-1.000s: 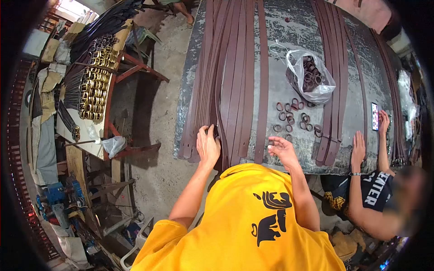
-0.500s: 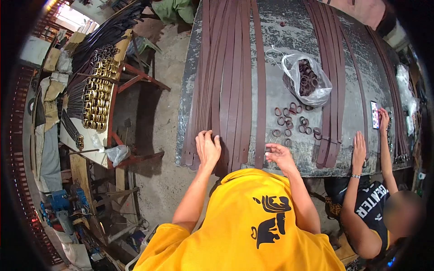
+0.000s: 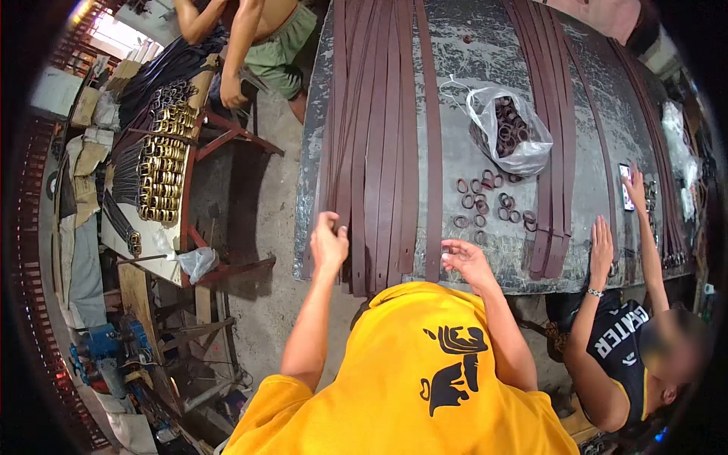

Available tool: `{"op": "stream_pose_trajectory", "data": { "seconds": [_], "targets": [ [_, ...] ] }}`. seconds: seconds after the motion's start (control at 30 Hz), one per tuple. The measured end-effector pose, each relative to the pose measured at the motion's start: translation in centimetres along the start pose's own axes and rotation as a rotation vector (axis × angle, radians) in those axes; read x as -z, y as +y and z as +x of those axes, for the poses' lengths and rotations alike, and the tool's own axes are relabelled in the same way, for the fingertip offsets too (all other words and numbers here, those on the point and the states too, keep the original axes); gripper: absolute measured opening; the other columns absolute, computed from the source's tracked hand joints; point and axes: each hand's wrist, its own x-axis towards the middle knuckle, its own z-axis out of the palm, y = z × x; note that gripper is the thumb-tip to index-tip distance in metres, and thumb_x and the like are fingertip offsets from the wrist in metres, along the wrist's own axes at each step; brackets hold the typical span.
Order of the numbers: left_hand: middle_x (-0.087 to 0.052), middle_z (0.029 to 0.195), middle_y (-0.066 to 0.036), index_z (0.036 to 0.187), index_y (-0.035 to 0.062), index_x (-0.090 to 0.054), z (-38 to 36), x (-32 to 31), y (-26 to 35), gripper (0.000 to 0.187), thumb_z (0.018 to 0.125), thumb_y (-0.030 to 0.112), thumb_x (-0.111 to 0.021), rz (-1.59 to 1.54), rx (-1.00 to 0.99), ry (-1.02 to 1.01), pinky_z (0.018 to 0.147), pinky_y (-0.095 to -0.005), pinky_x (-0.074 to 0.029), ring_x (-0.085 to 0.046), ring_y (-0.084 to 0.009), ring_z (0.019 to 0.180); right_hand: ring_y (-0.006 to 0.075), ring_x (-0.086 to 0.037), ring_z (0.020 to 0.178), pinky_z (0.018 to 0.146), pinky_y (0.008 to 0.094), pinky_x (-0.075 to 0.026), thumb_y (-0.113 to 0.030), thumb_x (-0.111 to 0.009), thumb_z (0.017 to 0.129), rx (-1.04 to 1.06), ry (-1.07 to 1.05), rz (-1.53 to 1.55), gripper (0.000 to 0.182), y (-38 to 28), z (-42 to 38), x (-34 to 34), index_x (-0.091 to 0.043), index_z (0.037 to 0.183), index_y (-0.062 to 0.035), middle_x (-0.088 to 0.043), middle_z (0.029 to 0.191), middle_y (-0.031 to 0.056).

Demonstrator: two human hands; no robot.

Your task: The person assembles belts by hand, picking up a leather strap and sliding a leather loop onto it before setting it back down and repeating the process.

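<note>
Long brown leather straps lie side by side on the dark worktable, their near ends by the front edge. My left hand is over the leftmost straps, fingers loosely bent and thumb apart. A single strap lies a little apart, to the right of that group. Beside its near end is my right hand, thumb and forefinger brought towards each other; whatever is between them is too small to make out. Small brown leather loops are scattered beyond it, near a clear plastic bag full of loops.
More straps run along the table's right part. At right, a co-worker's hand lies flat while the other touches a phone. A side stand at left carries gold buckles. Another person stands behind it.
My left hand has shifted left across the straps, and its fingers are more bent. My right hand stays almost in place. A person has come into view at the upper left.
</note>
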Motion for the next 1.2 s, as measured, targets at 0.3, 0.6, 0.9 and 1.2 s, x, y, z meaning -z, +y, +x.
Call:
{"op": "stream_pose_trajectory", "data": {
  "seconds": [0.3,0.6,0.9,1.2],
  "targets": [
    [-0.061,0.092,-0.003,0.112,0.0059,-0.051,0.6,3.4,3.9,0.036,0.079,-0.001,-0.065,-1.025,0.349,-0.677,0.063,-0.0224,-0.047,-0.060,-0.0092,0.081,0.0114,-0.059,0.076,0.068,0.0229,-0.049,0.003,-0.065,0.079,0.048,-0.082,0.142,0.036,-4.2,-0.8,-4.3,-0.055,0.114,0.0029,-0.058,0.086,0.0046],
    [-0.061,0.092,-0.003,0.106,0.0069,-0.051,-1.0,0.6,8.9,0.033,0.078,-0.003,-0.065,-1.090,0.302,-0.813,0.066,-0.0252,-0.054,-0.062,-0.0112,0.078,0.0079,-0.056,0.077,0.066,0.0216,-0.046,-0.001,-0.066,0.080,0.115,-0.104,0.137,0.033,-6.3,0.0,-5.3,-0.057,0.111,0.0021,-0.059,0.088,0.0020],
    [-0.062,0.092,-0.003,0.108,0.0065,-0.051,-0.8,0.2,8.6,0.034,0.078,-0.002,-0.065,-1.102,0.297,-0.865,0.066,-0.0242,-0.053,-0.062,-0.0111,0.079,0.0080,-0.056,0.077,0.065,0.0215,-0.046,0.000,-0.066,0.079,0.063,-0.085,0.156,0.036,-6.2,0.2,-5.2,-0.057,0.114,-0.0006,-0.060,0.090,0.0022],
    [-0.062,0.095,-0.004,0.112,0.0033,-0.050,-1.4,-1.5,8.4,0.037,0.078,-0.002,-0.063,-0.999,0.307,-0.872,0.066,-0.0239,-0.051,-0.061,-0.0123,0.079,0.0075,-0.055,0.073,0.063,0.0215,-0.045,0.000,-0.066,0.079,0.056,-0.061,0.130,0.037,-5.0,0.6,-4.4,-0.056,0.115,-0.0005,-0.060,0.086,0.0020]
  ]
}}
